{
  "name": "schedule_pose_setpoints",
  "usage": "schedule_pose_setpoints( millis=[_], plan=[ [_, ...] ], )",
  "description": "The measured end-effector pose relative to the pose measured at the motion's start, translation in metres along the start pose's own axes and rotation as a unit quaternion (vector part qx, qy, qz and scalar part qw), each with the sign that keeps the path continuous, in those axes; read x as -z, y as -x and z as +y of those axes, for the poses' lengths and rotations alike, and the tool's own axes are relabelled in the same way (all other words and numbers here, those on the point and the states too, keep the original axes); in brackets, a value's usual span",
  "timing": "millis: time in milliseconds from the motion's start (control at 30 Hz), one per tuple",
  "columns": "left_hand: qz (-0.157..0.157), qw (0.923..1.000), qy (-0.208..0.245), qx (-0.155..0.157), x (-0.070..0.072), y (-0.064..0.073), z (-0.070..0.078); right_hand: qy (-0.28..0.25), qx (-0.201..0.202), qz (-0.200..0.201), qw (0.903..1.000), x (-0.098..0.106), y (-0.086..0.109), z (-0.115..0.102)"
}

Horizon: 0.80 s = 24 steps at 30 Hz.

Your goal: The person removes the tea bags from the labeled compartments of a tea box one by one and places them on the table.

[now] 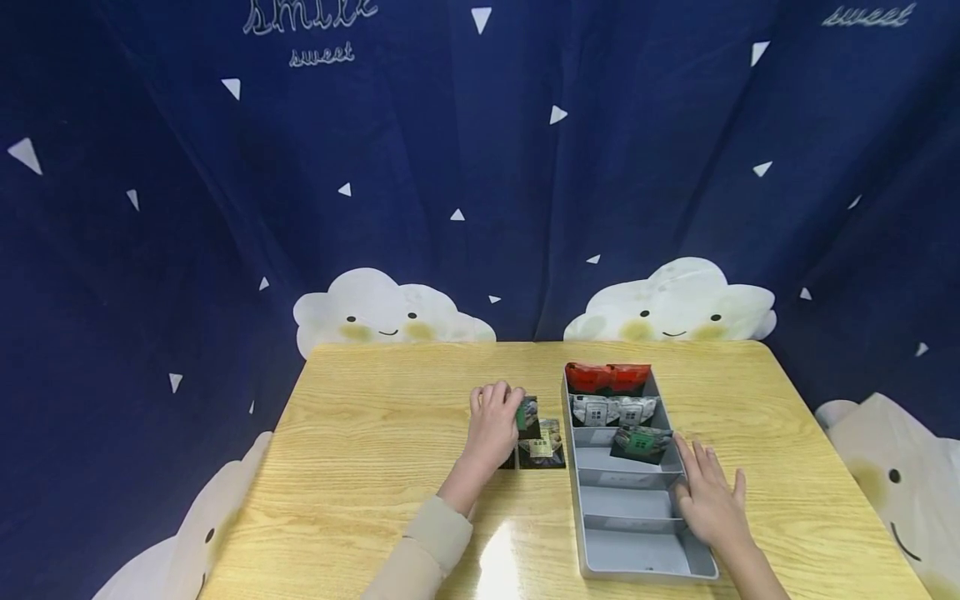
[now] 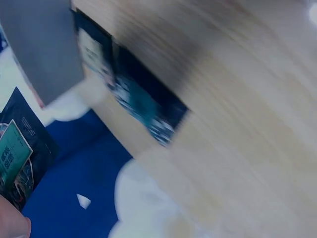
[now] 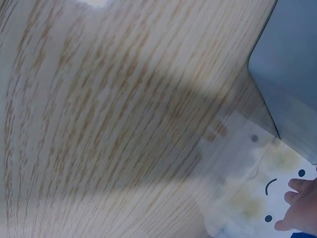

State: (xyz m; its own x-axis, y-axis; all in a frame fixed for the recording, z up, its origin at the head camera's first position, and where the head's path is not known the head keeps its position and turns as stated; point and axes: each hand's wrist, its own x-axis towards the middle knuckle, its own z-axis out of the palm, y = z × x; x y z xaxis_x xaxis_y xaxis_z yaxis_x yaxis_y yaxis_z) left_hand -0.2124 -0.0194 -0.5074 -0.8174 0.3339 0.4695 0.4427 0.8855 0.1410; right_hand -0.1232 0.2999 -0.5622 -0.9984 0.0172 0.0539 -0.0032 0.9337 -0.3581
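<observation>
My left hand (image 1: 492, 423) pinches a dark packet with a green label (image 1: 529, 417) just left of the tray. In the left wrist view this packet (image 2: 29, 134) is tilted up beside the thumb. Below it on the table lies a dark packet with a yellow label (image 1: 542, 448); another dark packet with a green label (image 2: 141, 101) is mostly hidden by my hand in the head view. My right hand (image 1: 708, 500), fingers extended, rests against the right side of the grey divided tray (image 1: 648, 575). One green-labelled packet (image 1: 641, 444) leans in its third compartment from the back.
Red packets (image 1: 609, 379) fill the tray's back compartment, with silver-white packets (image 1: 613, 410) in the one before it. Dividers (image 1: 630, 479) cross the tray. A dark blue curtain (image 1: 420, 208) with clouds and triangles hangs behind the wooden table (image 1: 360, 433).
</observation>
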Motion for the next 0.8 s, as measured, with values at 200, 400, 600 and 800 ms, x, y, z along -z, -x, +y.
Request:
schedule_pose_setpoints(
  millis=[200,400,600,800],
  plan=[
    [-0.008,0.999,0.002,0.045,-0.004,0.015,-0.04,0.002,-0.001,0.003,1.0,-0.001,0.0,0.0],
    [-0.042,0.996,0.002,0.079,-0.009,0.03,-0.077,0.004,-0.001,-0.002,1.0,-0.001,0.0,0.0],
    [-0.096,0.9903,0.011,0.1,-0.013,0.041,-0.101,0.005,-0.002,-0.001,1.0,-0.002,0.0,0.0],
    [-0.148,0.9826,0.006,0.113,-0.028,0.049,-0.113,0.001,0.0,-0.004,1.0,-0.001,-0.001,0.001]
  ],
)
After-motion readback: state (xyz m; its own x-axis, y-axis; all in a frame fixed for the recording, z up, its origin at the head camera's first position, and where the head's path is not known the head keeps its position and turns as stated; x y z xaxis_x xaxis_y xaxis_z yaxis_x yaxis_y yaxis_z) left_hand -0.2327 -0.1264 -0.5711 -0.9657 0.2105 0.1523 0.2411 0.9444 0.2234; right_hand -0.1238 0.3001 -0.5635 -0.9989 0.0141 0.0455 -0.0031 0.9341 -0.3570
